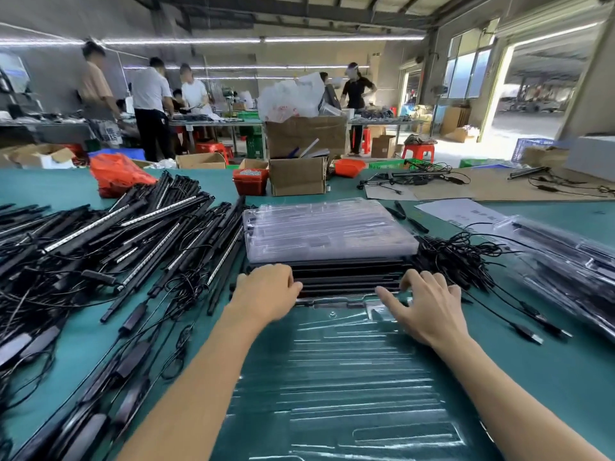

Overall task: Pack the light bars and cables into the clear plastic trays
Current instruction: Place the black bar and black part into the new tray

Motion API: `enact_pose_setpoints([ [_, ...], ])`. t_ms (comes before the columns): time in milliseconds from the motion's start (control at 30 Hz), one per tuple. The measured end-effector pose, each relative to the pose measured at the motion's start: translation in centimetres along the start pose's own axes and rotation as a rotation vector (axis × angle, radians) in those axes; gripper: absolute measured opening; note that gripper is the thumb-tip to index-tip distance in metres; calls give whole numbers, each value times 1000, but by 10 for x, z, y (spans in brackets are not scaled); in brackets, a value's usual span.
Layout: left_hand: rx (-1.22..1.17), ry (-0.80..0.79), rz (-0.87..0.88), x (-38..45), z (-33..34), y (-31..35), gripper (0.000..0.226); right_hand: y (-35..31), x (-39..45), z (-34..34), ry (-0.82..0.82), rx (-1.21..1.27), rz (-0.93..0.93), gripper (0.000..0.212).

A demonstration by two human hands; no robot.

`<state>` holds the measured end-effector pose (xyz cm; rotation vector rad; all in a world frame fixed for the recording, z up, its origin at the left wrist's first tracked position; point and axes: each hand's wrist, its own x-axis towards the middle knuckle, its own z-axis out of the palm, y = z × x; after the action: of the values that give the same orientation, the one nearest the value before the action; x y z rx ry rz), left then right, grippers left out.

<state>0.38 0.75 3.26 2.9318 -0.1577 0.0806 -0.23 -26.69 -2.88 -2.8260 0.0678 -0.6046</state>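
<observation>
An open clear plastic tray (346,377) lies on the green table right before me, its grooves bare. Just beyond its far edge sits a row of black light bars (346,277), lying side by side. My left hand (266,291) rests on the left end of this row with its fingers curled over the bars. My right hand (429,307) has spread fingers touching the right end of the row. A stack of clear trays (326,227) stands behind the bars. A big heap of loose light bars with cables (109,247) covers the table's left.
A tangle of black cables (466,257) lies to the right, beside packed trays (565,257). Cardboard boxes (298,176), a red basket (250,181) and an orange bag (116,173) stand at the table's far edge. Several people work at benches further back.
</observation>
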Motion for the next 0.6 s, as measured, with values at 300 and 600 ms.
enact_pose_setpoints([
  [300, -107, 142, 21, -8, 44, -5, 19, -6, -10, 0, -29, -3, -15, 30],
  [600, -210, 171, 6, -5, 53, -9, 18, -10, -12, -4, 0, 4, -4, 27],
])
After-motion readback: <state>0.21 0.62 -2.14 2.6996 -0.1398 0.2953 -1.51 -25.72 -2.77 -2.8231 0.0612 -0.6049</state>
